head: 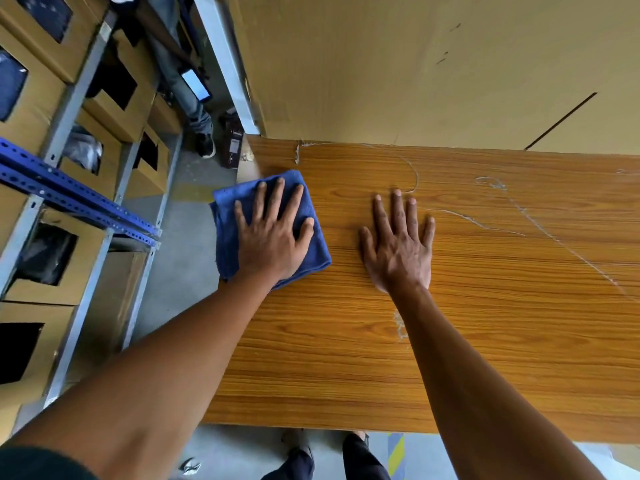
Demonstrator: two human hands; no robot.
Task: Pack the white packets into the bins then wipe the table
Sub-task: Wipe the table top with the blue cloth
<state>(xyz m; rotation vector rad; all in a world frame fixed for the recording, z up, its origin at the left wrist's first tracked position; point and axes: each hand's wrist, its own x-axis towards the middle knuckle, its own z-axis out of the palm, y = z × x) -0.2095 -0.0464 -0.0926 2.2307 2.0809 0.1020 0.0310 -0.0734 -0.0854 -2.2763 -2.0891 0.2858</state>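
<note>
The left hand (pixel 273 233) presses, fingers spread, on the blue cloth (pixel 268 226) to wipe. The right hand (pixel 398 247) lies flat beside it on the surface (pixel 485 323), probably for support.

A metal shelving rack (pixel 72 140) with grey uprights and a blue perforated beam (pixel 76 199) is seen at nine o'clock, stacked with brown cardboard boxes (pixel 114 112) that have cut-out windows. At eleven o'clock, a second person's jeans-clad leg and dark shoe (pixel 205 144) are seen on the grey floor (pixel 180 258), with a lit screen (pixel 196 85) just above. A tan wall panel (pixel 415 64) is spread from twelve to two o'clock. At six o'clock, dark trouser legs (pixel 363 459) are visible.
</note>
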